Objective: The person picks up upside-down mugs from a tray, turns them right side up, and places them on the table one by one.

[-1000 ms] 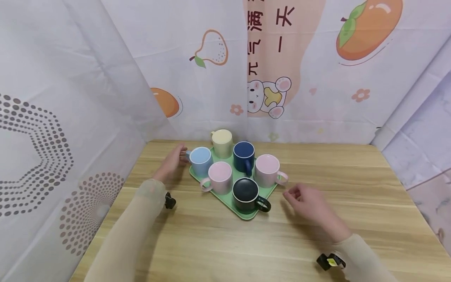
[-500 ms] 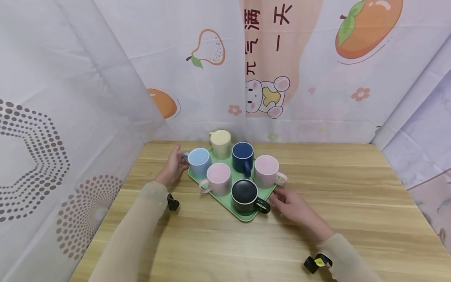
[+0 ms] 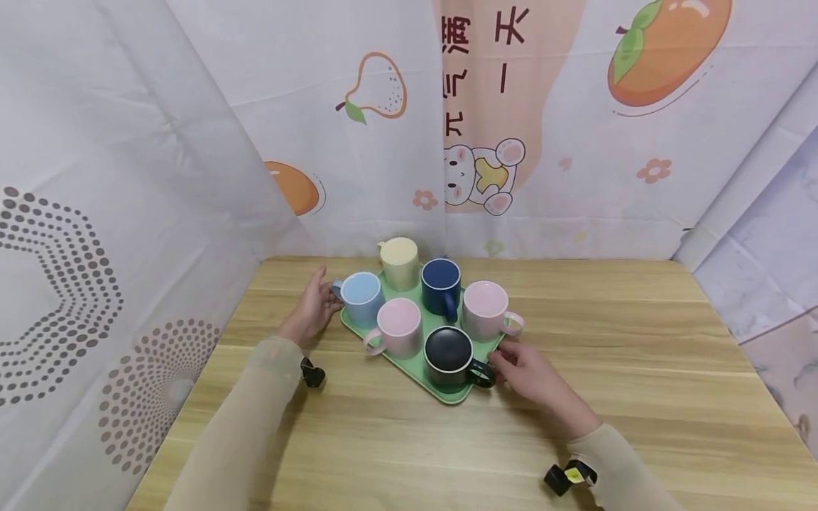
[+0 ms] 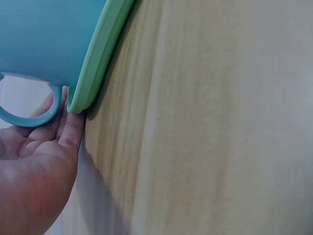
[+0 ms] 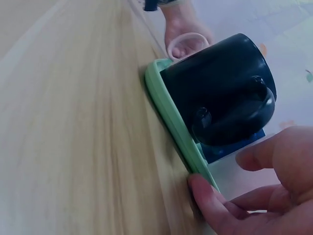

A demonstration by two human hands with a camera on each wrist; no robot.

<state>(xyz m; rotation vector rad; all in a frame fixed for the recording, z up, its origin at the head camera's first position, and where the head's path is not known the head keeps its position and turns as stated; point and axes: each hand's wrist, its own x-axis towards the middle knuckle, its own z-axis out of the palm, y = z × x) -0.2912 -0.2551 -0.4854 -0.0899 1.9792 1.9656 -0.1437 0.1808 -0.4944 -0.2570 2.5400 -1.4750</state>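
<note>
A green tray (image 3: 417,365) lies on the table, bearing several mugs: light blue (image 3: 362,301), pale yellow (image 3: 400,268), dark blue (image 3: 439,287), black (image 3: 449,358) and two pink ones, one front-left (image 3: 400,332) and one right (image 3: 483,316). At the left corner, beside the light blue mug's handle, my left hand (image 3: 312,310) touches the tray's edge with extended fingers (image 4: 73,128). My right hand (image 3: 529,374) is by the right edge, near the black mug's handle. One fingertip (image 5: 201,187) meets the tray's rim; another digit stands apart. How far the fingers reach underneath is hidden.
The wooden table (image 3: 639,355) extends to the right and in front of the tray. A printed curtain (image 3: 358,177) hangs along the table's back edge, close behind the yellow mug. Black wrist cameras (image 3: 312,372) sit at both sleeves.
My right hand has moved left and inward to the tray's right edge. My left hand has come down and closer to the left corner. The tray with its mugs has shifted slightly.
</note>
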